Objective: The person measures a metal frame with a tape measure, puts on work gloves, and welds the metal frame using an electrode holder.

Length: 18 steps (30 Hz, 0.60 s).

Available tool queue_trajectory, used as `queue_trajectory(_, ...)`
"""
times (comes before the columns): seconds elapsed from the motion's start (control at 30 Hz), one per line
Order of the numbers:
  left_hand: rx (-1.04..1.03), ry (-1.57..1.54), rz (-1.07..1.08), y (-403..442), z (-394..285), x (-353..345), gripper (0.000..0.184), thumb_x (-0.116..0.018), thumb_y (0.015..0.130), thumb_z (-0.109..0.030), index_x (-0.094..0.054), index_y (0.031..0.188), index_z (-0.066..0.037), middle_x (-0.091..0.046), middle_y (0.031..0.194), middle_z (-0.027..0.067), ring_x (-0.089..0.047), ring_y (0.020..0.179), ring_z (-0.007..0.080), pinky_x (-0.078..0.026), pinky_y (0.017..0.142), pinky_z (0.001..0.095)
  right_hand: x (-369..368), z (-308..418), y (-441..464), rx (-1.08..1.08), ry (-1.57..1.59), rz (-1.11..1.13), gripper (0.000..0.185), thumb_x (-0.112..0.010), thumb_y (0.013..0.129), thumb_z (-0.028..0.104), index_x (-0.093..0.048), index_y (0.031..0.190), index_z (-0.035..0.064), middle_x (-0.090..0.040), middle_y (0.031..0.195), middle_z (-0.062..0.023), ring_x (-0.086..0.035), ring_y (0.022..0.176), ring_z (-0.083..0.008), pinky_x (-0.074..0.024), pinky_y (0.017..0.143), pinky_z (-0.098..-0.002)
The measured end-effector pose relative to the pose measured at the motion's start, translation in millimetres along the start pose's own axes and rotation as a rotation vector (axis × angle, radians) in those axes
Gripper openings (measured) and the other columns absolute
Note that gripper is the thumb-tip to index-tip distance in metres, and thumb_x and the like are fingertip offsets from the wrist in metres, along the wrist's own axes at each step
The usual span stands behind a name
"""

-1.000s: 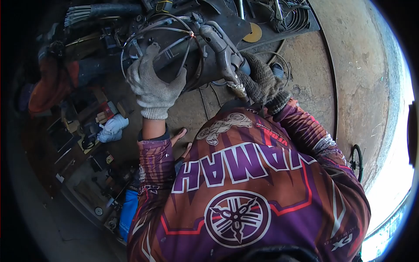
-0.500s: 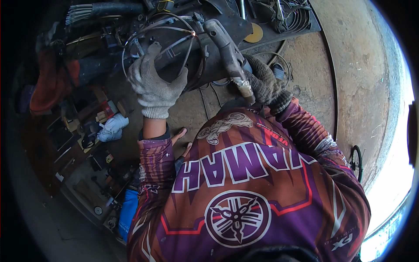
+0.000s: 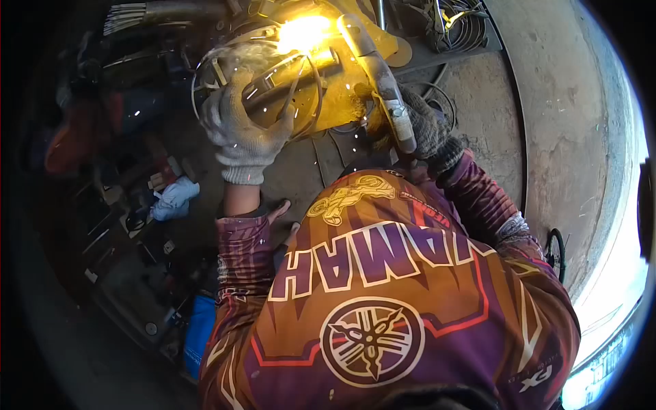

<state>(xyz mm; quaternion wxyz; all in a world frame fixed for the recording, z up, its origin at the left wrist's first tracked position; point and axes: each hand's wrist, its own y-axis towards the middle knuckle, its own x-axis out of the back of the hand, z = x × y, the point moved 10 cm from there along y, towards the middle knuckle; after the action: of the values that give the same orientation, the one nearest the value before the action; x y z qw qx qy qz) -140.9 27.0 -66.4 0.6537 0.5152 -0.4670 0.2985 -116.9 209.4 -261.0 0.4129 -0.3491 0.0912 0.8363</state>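
Note:
In a pale knit glove, my left hand is closed around part of a round metal rod frame, with the thumb and forefinger spread along it. My right hand, in a dark knit glove, grips a thick grey welding torch, whose handle end has silvery wrapping. A bright yellow-white glare burns at the far side of the frame, close to the torch's head. It hides the torch tip and the spot being welded. Sparks scatter around the left hand.
A wire brush lies at the bench's far left. Coiled metal pieces and a round disc are at the right. A cable runs below the bench edge. A pale cloth and a blue item lie lower left.
A small glowing point has flared into a large bright arc with sparks. The torch's head has shifted slightly right and up, its handle right. My left hand stays on the frame.

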Motion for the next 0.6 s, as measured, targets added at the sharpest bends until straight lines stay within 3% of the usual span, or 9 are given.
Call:
queue_trajectory(0.03,0.008,-0.006,0.031,4,0,-3,0.070,-0.082,0.066,-0.039,-0.060,0.125,-0.007,-0.064,0.118,0.0062,-0.055,0.109,0.0306,-0.045,0.096,0.0477,0,3,-5,-0.130,0.158,-0.190,0.054,-0.060,0.101,0.019,-0.040,0.149,0.0071,-0.064,0.110,-0.0156,-0.066,0.101,-0.0233,-0.0589,0.074,-0.0310)
queue_trajectory(0.07,0.005,-0.011,0.026,3,1,-4,0.071,-0.082,0.066,-0.038,-0.061,0.125,-0.007,-0.064,0.118,0.0061,-0.055,0.108,0.0307,-0.045,0.096,0.0476,5,-3,-5,-0.158,0.124,-0.233,0.064,-0.068,0.093,0.038,-0.045,0.144,0.0072,-0.064,0.117,-0.0186,-0.070,0.098,-0.0336,-0.0592,0.077,-0.0362)
queue_trajectory(0.1,0.003,-0.015,0.021,4,1,-3,0.071,-0.082,0.065,-0.037,-0.061,0.125,-0.007,-0.064,0.118,0.0060,-0.056,0.108,0.0308,-0.044,0.097,0.0475,8,-6,-4,-0.158,0.124,-0.234,0.064,-0.068,0.093,0.038,-0.045,0.144,0.0072,-0.064,0.117,-0.0186,-0.070,0.098,-0.0336,-0.0592,0.077,-0.0362)
queue_trajectory(0.13,0.001,-0.016,0.020,5,-1,-2,0.071,-0.082,0.065,-0.037,-0.061,0.125,-0.007,-0.064,0.118,0.0060,-0.056,0.108,0.0308,-0.044,0.097,0.0475,10,21,-2,0.095,-0.387,-0.215,0.064,-0.068,0.094,0.035,-0.044,0.145,0.0046,-0.063,0.122,-0.0173,-0.064,0.110,-0.0297,-0.0540,0.089,-0.0377)
queue_trajectory(0.2,-0.036,0.042,0.021,9,-9,1,0.075,-0.086,0.060,-0.031,-0.061,0.125,-0.004,-0.065,0.113,0.0119,-0.059,0.105,0.0338,-0.050,0.091,0.0477,12,24,-2,0.131,-0.558,-0.242,0.069,-0.071,0.093,0.036,-0.043,0.144,-0.0003,-0.059,0.135,-0.0170,-0.054,0.128,-0.0266,-0.0404,0.110,-0.0409)
queue_trajectory(0.3,-0.019,0.024,0.033,7,-5,-2,0.075,-0.086,0.060,-0.030,-0.061,0.125,-0.004,-0.065,0.113,0.0126,-0.060,0.104,0.0342,-0.050,0.091,0.0473,10,19,-5,0.130,-0.653,-0.278,0.066,-0.070,0.093,0.035,-0.045,0.143,-0.0004,-0.059,0.134,-0.0175,-0.055,0.126,-0.0269,-0.0420,0.108,-0.0404)
queue_trajectory(0.33,-0.018,0.025,0.035,5,-3,-4,0.075,-0.086,0.060,-0.030,-0.061,0.125,-0.004,-0.065,0.113,0.0126,-0.060,0.104,0.0342,-0.050,0.091,0.0473,10,16,-4,0.096,-0.539,-0.271,0.065,-0.070,0.093,0.035,-0.047,0.142,-0.0004,-0.060,0.133,-0.0173,-0.056,0.125,-0.0269,-0.0425,0.108,-0.0407)
queue_trajectory(0.4,0.000,-0.032,0.037,4,2,-9,0.072,-0.083,0.063,-0.036,-0.060,0.126,-0.008,-0.063,0.118,0.0063,-0.056,0.106,0.0308,-0.043,0.095,0.0458,9,16,-4,0.080,-0.551,-0.273,0.064,-0.071,0.093,0.034,-0.047,0.142,-0.0002,-0.060,0.132,-0.0170,-0.056,0.125,-0.0267,-0.0428,0.107,-0.0408)
queue_trajectory(0.6,-0.017,-0.040,0.052,5,0,-6,0.072,-0.084,0.063,-0.034,-0.060,0.126,-0.008,-0.064,0.119,0.0075,-0.057,0.104,0.0317,-0.044,0.093,0.0466,9,15,-2,0.098,-0.573,-0.293,0.062,-0.072,0.092,0.031,-0.049,0.141,0.0003,-0.061,0.131,-0.0167,-0.058,0.123,-0.0259,-0.0445,0.106,-0.0406)
